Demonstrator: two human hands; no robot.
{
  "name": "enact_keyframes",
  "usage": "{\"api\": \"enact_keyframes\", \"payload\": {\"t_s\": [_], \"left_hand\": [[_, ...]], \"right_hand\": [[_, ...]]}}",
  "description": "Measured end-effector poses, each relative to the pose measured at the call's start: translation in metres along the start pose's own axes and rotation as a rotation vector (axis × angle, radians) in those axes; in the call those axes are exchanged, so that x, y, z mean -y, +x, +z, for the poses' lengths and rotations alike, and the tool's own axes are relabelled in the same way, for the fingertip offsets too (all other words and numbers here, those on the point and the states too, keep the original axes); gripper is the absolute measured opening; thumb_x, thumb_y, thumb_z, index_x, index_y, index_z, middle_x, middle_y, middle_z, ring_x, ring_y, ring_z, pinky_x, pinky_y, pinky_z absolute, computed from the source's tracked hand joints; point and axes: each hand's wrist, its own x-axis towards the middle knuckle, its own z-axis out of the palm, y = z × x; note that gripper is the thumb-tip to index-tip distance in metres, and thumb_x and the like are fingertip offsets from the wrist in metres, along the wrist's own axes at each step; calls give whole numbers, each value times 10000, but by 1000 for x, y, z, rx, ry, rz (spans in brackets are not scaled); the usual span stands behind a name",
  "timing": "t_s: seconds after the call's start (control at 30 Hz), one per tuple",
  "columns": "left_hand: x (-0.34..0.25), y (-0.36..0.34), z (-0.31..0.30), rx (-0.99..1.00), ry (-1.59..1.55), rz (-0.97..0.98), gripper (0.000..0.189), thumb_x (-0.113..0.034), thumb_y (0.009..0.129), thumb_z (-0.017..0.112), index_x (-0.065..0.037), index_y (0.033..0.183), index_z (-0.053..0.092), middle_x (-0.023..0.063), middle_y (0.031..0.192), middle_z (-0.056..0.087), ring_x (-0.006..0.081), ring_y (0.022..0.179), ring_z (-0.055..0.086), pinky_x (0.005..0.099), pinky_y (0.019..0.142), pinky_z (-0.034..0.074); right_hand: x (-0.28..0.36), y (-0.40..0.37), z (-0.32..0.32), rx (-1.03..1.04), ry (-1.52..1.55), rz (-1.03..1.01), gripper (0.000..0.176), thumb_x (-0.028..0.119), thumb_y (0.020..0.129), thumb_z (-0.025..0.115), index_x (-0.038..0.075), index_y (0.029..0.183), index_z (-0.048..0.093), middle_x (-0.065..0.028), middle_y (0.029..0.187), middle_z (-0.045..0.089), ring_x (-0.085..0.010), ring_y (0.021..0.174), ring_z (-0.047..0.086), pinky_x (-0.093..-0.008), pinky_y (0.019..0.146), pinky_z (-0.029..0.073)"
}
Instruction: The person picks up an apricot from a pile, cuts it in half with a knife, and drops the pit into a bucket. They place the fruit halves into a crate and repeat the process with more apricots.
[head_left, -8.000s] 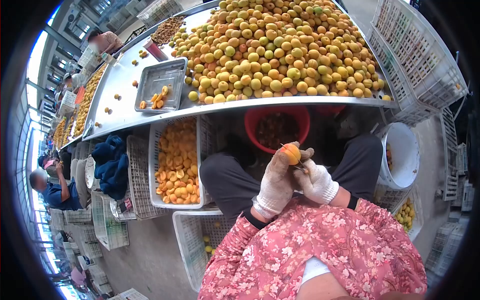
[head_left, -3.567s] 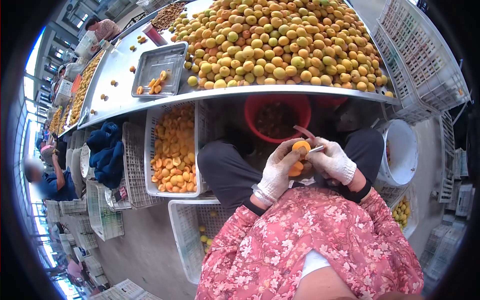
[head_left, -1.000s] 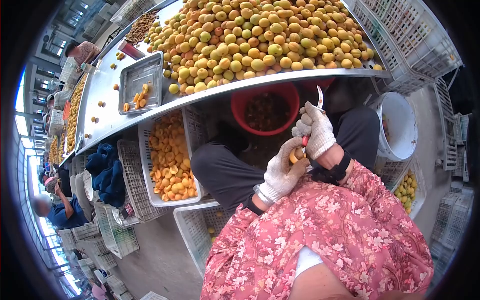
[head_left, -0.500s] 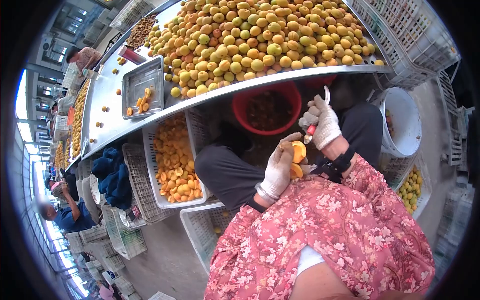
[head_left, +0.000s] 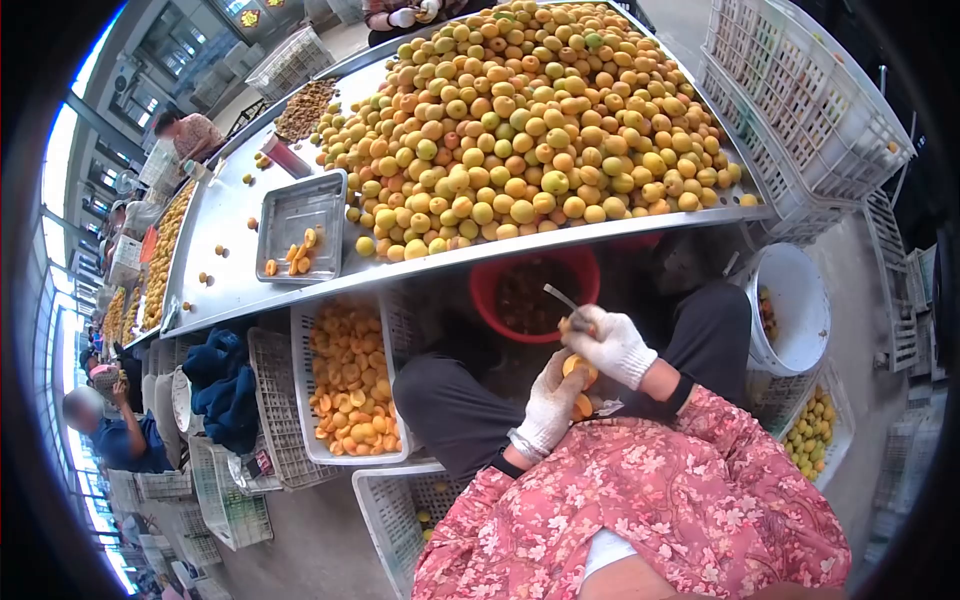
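My left hand (head_left: 545, 408), in a white glove with stained fingertips, is closed on a cut apricot (head_left: 577, 368) with orange flesh. Another orange piece (head_left: 582, 406) shows just below it, partly hidden by the hand. My right hand (head_left: 612, 348), gloved too, grips a small knife (head_left: 560, 295) whose thin metal end sticks out to the upper left; its handle is hidden in the fist. Right-hand fingers meet the fruit and the left fingertips. Beyond both hands, a red basin (head_left: 487, 300) with dark contents sits under the table edge.
A large heap of whole apricots (head_left: 540, 130) covers much of the metal table (head_left: 225, 240). A steel tray (head_left: 300, 215) holds a few pieces. Left of my knees is a crate of apricot halves (head_left: 352, 385); a white bucket (head_left: 790, 300) stands right. Other people work around the tables.
My right hand has come down and left to meet the left hand at the apricot, and the knife has turned with it. The view has tilted, so the table appears lower.
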Motion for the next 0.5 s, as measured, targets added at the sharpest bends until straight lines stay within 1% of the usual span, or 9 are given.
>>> {"api": "enact_keyframes", "payload": {"t_s": [0.03,0.13,0.17,0.23,0.27,0.33,0.37,0.43,0.5], "left_hand": [[-7,-2,2,-4,3,6,382,-181,990,589,-35,1334,508,67,1081,619,151,906,648,289,706,568],[-37,-4,-5,-88,5,-16,375,-167,987,582,-71,1343,512,93,1015,598,161,779,647,302,672,578],[-42,-1,-13,-170,-22,95,361,-154,988,571,-66,1334,515,103,974,594,167,749,642,318,672,585],[-63,-1,-43,-276,-27,247,349,-143,986,572,-67,1322,521,106,961,589,171,744,636,328,667,587],[-76,-4,-60,-352,-14,284,346,-140,984,578,-69,1318,523,101,962,587,172,746,634,328,668,588],[-102,-13,-97,-499,43,377,347,-138,982,588,-73,1317,525,97,986,590,171,745,631,322,667,584],[-113,-18,-117,-570,89,433,351,-139,981,593,-76,1320,526,96,1010,594,169,742,629,316,665,580],[-129,-26,-172,-718,241,554,365,-111,977,594,-59,1330,520,103,1088,593,187,885,632,305,771,557],[-127,-18,-260,-1050,659,741,395,-118,933,621,-21,1308,540,133,1147,583,241,1072,590,355,915,518]], "right_hand": [[7,6,1,-114,-136,24,328,276,882,724,63,1113,632,-146,901,717,-292,834,717,-352,757,551],[-5,30,6,-204,81,74,331,264,888,719,50,1125,628,-152,947,721,-257,917,704,-343,824,528],[-9,31,6,-250,107,-2,287,242,890,715,49,1086,630,-108,847,706,-215,775,693,-325,712,529],[19,29,-9,-119,217,309,214,214,904,697,57,1013,601,-56,696,624,-156,563,606,-304,528,478],[18,28,-12,-122,222,307,214,214,904,697,57,1013,601,-56,696,624,-156,563,606,-304,528,478],[11,16,-17,-23,626,463,175,194,918,677,79,947,548,-15,610,535,-115,432,494,-278,406,387],[13,9,-17,-10,641,481,176,190,931,661,93,930,515,-8,602,519,-110,417,478,-273,386,380],[9,-11,-15,26,633,504,171,187,935,657,90,944,517,-12,610,529,-117,431,493,-277,397,389],[7,-31,-15,116,616,551,173,191,940,651,84,972,519,-11,614,530,-119,460,510,-279,426,410]]}}
